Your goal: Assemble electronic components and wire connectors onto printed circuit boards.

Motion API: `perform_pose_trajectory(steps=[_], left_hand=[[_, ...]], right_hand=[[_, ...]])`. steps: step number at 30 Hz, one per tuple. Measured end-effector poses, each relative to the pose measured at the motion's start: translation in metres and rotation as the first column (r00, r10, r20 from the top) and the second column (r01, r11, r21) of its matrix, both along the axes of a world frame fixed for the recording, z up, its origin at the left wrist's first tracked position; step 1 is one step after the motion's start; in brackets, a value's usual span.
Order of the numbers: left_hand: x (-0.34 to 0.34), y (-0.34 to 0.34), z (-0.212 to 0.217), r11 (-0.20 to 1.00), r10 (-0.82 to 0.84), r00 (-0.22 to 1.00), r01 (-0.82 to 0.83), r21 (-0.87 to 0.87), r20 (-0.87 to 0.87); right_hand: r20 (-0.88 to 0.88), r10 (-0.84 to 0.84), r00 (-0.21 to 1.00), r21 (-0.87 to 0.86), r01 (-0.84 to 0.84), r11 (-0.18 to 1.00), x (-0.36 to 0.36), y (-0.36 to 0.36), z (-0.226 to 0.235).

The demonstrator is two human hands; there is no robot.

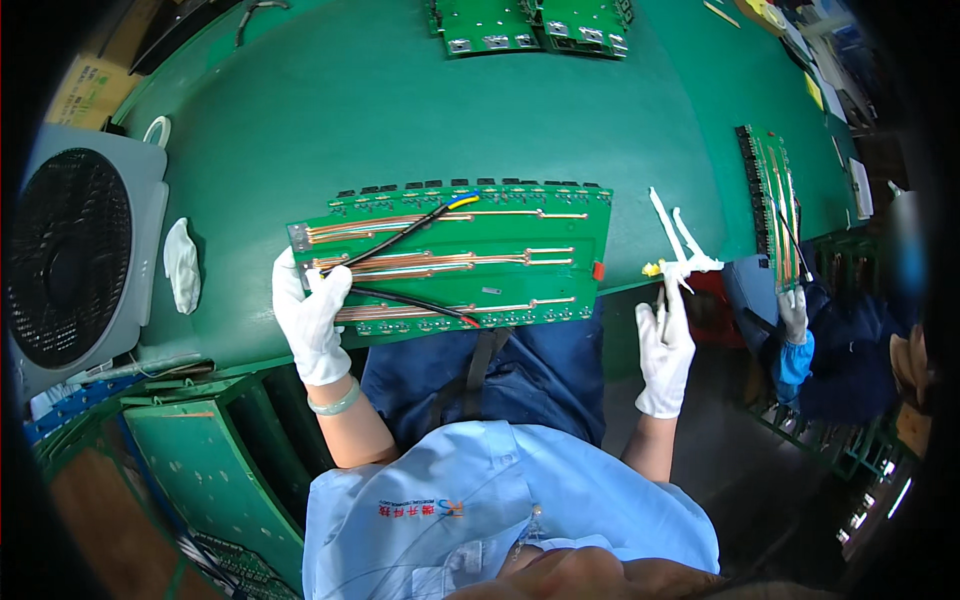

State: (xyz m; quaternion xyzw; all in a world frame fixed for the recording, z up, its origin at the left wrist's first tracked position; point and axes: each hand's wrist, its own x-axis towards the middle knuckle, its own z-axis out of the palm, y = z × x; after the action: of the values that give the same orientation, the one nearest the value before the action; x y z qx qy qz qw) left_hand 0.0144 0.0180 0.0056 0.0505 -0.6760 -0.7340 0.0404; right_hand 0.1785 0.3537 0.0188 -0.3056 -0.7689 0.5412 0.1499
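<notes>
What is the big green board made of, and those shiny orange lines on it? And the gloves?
The board looks like stiff green-coated circuit laminate: flat, with a slight sheen. The lines look like bare copper, going by their orange metallic shine. The gloves on the left hand and right hand seem to be soft white knit cloth: matte and creased.

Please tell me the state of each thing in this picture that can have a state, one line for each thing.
left hand: gloved, resting on the board's left end, pressing on the black wires.
right hand: gloved, holding up white plastic strips off the table edge.
green circuit board: lying flat at the table edge.
black wires: loose across the board.
white plastic strips: held upright, not on the table.
fan: whether it runs cannot be told.
</notes>
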Motion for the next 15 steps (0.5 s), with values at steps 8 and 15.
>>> perform_pose_trajectory(steps=[8, 15], left_hand=[[0.001, 0.001, 0.002, 1.0, 0.007, 1.0, -0.007, -0.016, 0.028], [0.002, 0.002, 0.002, 1.0, -0.006, 1.0, 0.006, -0.006, 0.021]], right_hand=[[-0.04, -0.053, 0.998, -0.263, 0.041, 0.964, -0.052, -0.04, 0.017], [-0.098, 0.057, 0.994, -0.182, -0.074, 0.981, -0.06, -0.041, -0.012]])
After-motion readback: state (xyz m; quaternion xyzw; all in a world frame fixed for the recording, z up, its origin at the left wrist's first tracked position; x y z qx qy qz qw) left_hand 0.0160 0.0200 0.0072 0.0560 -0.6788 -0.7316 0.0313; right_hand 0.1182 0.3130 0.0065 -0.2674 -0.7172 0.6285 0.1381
